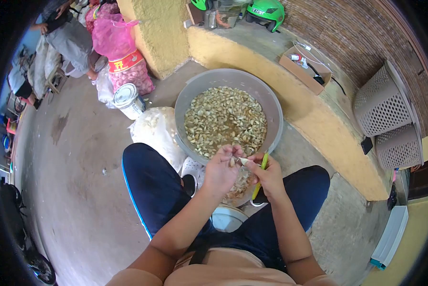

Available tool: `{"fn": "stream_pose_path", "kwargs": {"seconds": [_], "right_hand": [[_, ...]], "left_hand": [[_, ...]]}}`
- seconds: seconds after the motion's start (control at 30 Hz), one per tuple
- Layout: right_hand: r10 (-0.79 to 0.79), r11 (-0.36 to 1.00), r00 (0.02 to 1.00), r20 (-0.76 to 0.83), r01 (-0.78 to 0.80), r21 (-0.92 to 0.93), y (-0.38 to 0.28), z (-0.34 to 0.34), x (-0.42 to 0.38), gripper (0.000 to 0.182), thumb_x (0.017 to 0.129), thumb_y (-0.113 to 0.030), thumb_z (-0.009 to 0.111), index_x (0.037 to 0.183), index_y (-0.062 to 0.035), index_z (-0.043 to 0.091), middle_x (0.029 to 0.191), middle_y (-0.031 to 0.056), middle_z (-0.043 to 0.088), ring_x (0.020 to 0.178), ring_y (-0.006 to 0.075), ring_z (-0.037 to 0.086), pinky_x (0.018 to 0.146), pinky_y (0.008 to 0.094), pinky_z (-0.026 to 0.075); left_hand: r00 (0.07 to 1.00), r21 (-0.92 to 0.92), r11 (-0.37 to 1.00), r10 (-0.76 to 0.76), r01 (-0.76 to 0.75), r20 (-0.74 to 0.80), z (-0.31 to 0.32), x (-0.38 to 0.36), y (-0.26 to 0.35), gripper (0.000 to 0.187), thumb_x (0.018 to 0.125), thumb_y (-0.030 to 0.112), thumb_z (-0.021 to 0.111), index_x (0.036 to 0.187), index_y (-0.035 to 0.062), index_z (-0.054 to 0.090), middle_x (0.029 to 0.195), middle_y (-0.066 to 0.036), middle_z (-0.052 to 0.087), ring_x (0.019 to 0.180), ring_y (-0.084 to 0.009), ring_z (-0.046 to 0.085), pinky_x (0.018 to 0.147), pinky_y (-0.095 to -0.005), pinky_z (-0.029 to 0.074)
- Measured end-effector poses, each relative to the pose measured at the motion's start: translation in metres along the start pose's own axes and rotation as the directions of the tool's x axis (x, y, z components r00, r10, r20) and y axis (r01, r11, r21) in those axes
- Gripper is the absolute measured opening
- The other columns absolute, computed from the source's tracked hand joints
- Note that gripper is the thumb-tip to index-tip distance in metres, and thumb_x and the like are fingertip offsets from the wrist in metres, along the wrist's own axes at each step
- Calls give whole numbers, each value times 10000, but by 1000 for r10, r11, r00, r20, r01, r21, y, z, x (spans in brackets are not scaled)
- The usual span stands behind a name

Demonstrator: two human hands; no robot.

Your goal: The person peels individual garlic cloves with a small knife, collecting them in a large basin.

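Observation:
My left hand (222,170) is palm up with its fingers curled around a garlic clove (232,162). Close beside it, my right hand (270,177) grips a yellow-handled knife (257,189), its blade hidden from me. A pale bit of garlic (244,161) shows at my right fingertips, where the two hands nearly meet. Just beyond them stands a wide grey basin (180,102), filled with many peeled cloves (226,119) in water. Below my hands, between my knees, a container of garlic skins (237,188) is partly covered by my wrists.
A white plastic bag (157,131) and a white bucket (128,101) stand left of the basin. Farther back are pink mesh sacks (128,76) and another person (71,43). A yellow ledge (314,121) curves along the right, holding a cardboard box (303,71) and a green helmet (266,13).

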State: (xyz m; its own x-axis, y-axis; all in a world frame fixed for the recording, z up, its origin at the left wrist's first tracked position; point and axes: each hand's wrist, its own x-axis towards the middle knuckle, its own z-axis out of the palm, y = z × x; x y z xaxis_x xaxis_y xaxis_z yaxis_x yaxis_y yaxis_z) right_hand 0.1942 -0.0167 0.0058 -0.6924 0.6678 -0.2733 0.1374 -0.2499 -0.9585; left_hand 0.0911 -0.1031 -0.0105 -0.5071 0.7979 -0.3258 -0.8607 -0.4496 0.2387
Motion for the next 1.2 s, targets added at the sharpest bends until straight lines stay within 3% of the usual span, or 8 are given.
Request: {"fn": "stream_pose_path", "kwargs": {"seconds": [0.1,0.27,0.47,0.6,0.7,0.8,1.0,1.2], "right_hand": [[-28,999,999,18,28,-38,1,-3,-5,190,757,-116,640,887,-3,563,738,31,559,448,49,439,397,179,367],[-41,983,999,15,43,-179,-6,-1,-14,186,759,-124,643,887,-4,582,659,4,542,450,40,439,393,177,346],[-68,981,997,-23,63,-182,-17,3,-24,205,766,-169,650,870,-7,580,603,1,533,433,41,445,386,197,353],[-73,983,997,19,75,-166,-24,7,-32,192,805,-162,601,903,-8,541,607,13,523,414,46,429,373,176,327],[57,980,991,118,-33,-197,-30,3,-38,204,837,-203,562,892,-19,493,617,19,514,423,58,439,376,184,335],[-18,926,987,158,76,-369,-27,-1,-39,219,861,-238,521,884,-29,462,639,19,505,473,67,459,423,197,367],[-45,999,951,305,52,-13,-22,-7,-39,239,850,-251,539,844,-24,464,675,21,505,591,73,493,511,221,397],[-99,890,963,251,198,-410,-37,-2,-47,328,771,-311,639,801,-22,487,616,4,470,571,66,411,488,240,351]], "left_hand": [[999,105,994,-36,33,22,-4,-3,2,159,682,67,466,840,73,482,892,-49,497,812,-171,469,722,-293,379],[993,461,881,-115,104,-5,-6,-13,5,112,805,107,526,901,50,521,875,-12,529,676,-87,465,549,-216,367],[994,738,670,-111,84,-12,5,-25,10,163,832,98,545,973,15,549,792,-5,541,531,-31,388,450,-159,292],[988,695,714,-153,85,36,-1,-27,12,156,850,138,527,951,20,542,809,-17,548,499,-18,358,404,-150,267],[984,579,807,-174,121,37,6,-33,14,163,862,170,514,949,33,519,782,-15,532,480,-12,338,377,-143,256],[972,543,831,-209,120,104,13,-36,22,163,872,189,497,959,51,490,754,-11,511,463,-11,324,362,-140,256],[952,577,801,-280,159,125,19,-43,27,187,877,215,484,971,53,475,767,-43,533,452,-6,319,363,-126,264],[949,652,744,-292,147,120,21,-43,25,202,875,237,493,946,49,512,698,17,474,448,-3,302,369,-139,247]]}}
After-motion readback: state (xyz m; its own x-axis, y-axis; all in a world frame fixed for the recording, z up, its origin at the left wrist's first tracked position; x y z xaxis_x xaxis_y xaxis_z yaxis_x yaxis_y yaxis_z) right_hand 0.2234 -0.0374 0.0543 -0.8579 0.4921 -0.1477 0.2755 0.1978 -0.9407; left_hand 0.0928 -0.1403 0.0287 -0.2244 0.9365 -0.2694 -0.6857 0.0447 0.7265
